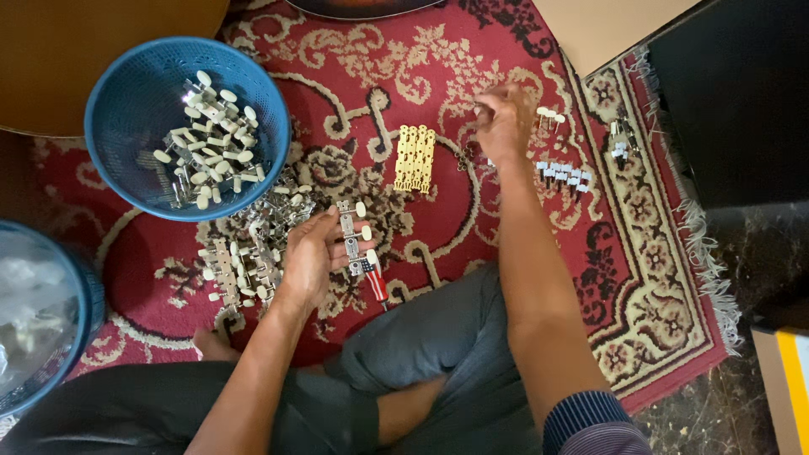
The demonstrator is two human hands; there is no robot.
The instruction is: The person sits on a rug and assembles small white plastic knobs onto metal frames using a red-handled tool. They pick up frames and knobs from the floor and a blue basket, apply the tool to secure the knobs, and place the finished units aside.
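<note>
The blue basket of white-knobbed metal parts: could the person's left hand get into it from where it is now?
Probably yes. The blue basket is open-topped, just beyond the left hand, with nothing between them, though that hand already holds a metal strip with white knobs.

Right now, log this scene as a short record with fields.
setting: red patterned rug, person seated cross-legged
left hand: holds a metal tuner strip with cream knobs
right hand: reaches out, fingers closed over small parts on the rug; exact grip unclear
blue basket: holds loose tuner strips
beside left hand: pile of tuner strips, small screwdriver
centre: stack of gold plates
right side: rows of white-knobbed parts
</note>
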